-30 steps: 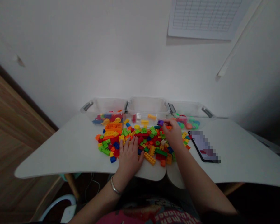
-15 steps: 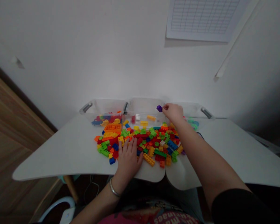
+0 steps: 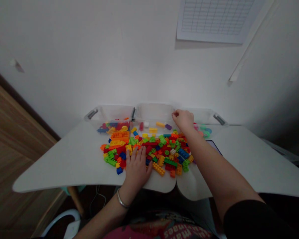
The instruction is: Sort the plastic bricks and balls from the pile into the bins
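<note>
We've got purple brick (image 3: pixel 168 126) released into middle bin (image 3: pixel 154 113); right hand (image 3: pixel 183 120) curled just beside it, nothing showing in grip. Left hand (image 3: pixel 137 171) open, flat against brick pile (image 3: pixel 161 156).

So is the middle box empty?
No, it isn't empty. The middle box has a few bricks lying inside, like a purple one and an orange one.

Left hand (image 3: pixel 137 170) splayed downward, right hand (image 3: pixel 183 120) curled, reaching forward.
</note>
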A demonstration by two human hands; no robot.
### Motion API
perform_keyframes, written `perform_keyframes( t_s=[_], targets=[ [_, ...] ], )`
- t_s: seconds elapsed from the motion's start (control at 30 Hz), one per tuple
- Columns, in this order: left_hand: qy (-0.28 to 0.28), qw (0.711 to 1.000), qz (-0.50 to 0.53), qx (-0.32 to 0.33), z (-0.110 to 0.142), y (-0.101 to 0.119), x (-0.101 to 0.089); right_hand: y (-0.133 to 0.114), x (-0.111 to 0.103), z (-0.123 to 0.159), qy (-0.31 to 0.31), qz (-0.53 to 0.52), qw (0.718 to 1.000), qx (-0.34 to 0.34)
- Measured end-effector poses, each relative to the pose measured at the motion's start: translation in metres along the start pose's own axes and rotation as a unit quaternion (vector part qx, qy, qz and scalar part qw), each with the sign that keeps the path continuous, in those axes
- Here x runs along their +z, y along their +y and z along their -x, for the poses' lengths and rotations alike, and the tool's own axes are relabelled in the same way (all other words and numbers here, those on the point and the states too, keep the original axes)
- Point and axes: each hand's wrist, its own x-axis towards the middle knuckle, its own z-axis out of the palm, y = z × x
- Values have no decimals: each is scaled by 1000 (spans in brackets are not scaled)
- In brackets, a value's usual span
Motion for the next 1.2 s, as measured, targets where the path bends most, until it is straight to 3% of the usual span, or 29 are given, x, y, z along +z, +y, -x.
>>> perform_keyframes(
  t_s=[0.13,0.27,0.4,0.5,0.6,0.77,0.9,1.2],
  targets=[
    [1,1000,2,2,0,0,0,5,3,5,20,-53,998,-10],
    [-1,1000,1,4,0,-1,0,14,1,13,81,-155,984,-29],
    [1,1000,1,3,0,0,-1,25,4,33,122,-252,960,-32],
    [-3,1000,1,2,0,0,-1,34,10,55,115,-284,952,-23],
    [-10,1000,2,2,1,0,-1,43,19,75,81,-247,964,-50],
    [-11,1000,6,0,1,0,-1,52,30,93,2,-86,993,-81],
    [-11,1000,9,3,0,0,-2,52,36,101,-13,12,997,-76],
    [-14,1000,17,1,0,1,-4,51,44,107,4,11,999,-53]
  ],
)
